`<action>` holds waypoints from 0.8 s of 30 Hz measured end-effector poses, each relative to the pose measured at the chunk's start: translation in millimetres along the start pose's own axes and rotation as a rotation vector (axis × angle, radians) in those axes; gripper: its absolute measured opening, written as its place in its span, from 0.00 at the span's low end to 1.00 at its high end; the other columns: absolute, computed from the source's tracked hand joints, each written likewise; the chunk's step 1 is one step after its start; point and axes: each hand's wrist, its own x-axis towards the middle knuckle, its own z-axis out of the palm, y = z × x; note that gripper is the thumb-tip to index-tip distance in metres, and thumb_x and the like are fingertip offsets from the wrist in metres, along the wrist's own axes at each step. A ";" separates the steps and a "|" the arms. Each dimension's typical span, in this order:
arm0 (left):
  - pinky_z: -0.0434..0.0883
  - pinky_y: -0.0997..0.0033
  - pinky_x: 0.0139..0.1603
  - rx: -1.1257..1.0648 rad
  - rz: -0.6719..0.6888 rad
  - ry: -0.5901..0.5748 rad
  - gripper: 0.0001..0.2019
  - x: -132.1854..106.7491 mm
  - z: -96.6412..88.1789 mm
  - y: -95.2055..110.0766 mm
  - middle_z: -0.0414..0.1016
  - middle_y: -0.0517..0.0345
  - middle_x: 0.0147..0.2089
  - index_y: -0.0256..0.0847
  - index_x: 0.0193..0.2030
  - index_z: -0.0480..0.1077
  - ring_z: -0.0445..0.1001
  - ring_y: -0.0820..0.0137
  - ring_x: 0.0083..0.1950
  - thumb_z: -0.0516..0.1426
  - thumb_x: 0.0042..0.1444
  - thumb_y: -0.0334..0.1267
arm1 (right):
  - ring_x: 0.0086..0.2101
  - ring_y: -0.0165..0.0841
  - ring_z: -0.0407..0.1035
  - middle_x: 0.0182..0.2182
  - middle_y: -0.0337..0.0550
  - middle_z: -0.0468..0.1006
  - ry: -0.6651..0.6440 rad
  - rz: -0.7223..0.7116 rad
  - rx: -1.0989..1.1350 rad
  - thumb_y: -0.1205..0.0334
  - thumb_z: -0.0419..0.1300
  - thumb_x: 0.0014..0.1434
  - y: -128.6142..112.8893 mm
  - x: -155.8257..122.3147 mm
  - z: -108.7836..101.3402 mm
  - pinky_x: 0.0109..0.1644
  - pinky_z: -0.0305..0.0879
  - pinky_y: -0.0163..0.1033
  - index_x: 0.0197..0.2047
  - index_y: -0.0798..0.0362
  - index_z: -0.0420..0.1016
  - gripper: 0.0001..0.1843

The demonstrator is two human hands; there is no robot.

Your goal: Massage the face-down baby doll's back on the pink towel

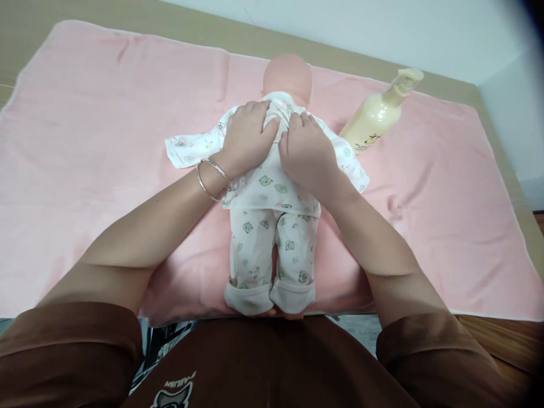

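A baby doll point(285, 76) lies on a pink towel point(106, 141), head away from me, dressed in a white printed top point(267, 187) and matching trousers point(272, 249). My left hand point(246, 139) rests on the doll's chest with its fingers curled into the fabric near the collar. It wears two thin bangles at the wrist. My right hand point(308, 153) lies beside it, fingers also pinching the top's cloth at the chest. The two hands almost touch. The doll's arms are hidden inside the spread sleeves.
A cream pump bottle point(378, 113) lies tilted on the towel just right of the doll's shoulder. The towel covers a wooden table point(501, 334) that meets a white wall behind. My brown sleeves fill the bottom of the view.
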 end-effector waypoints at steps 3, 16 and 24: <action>0.69 0.43 0.69 0.107 -0.070 -0.030 0.24 -14.1 -10.1 26.5 0.75 0.41 0.65 0.44 0.66 0.71 0.71 0.47 0.68 0.44 0.70 0.40 | 0.64 0.55 0.68 0.61 0.67 0.74 -0.070 0.058 0.046 0.56 0.39 0.76 14.1 11.5 -6.0 0.73 0.65 0.61 0.62 0.63 0.69 0.27; 0.67 0.53 0.74 -0.163 -0.219 0.020 0.18 9.9 2.1 0.9 0.79 0.51 0.61 0.42 0.60 0.75 0.72 0.62 0.65 0.50 0.69 0.37 | 0.76 0.57 0.52 0.74 0.70 0.60 -0.037 0.015 0.006 0.58 0.45 0.74 -3.1 -4.7 1.1 0.80 0.51 0.64 0.71 0.67 0.59 0.29; 0.69 0.43 0.69 -0.097 -0.192 0.056 0.21 3.2 7.5 -1.8 0.79 0.56 0.64 0.58 0.62 0.73 0.71 0.56 0.67 0.46 0.71 0.49 | 0.55 0.54 0.74 0.53 0.61 0.79 -0.054 0.102 0.071 0.55 0.41 0.73 29.0 23.8 -10.4 0.63 0.70 0.61 0.50 0.55 0.73 0.22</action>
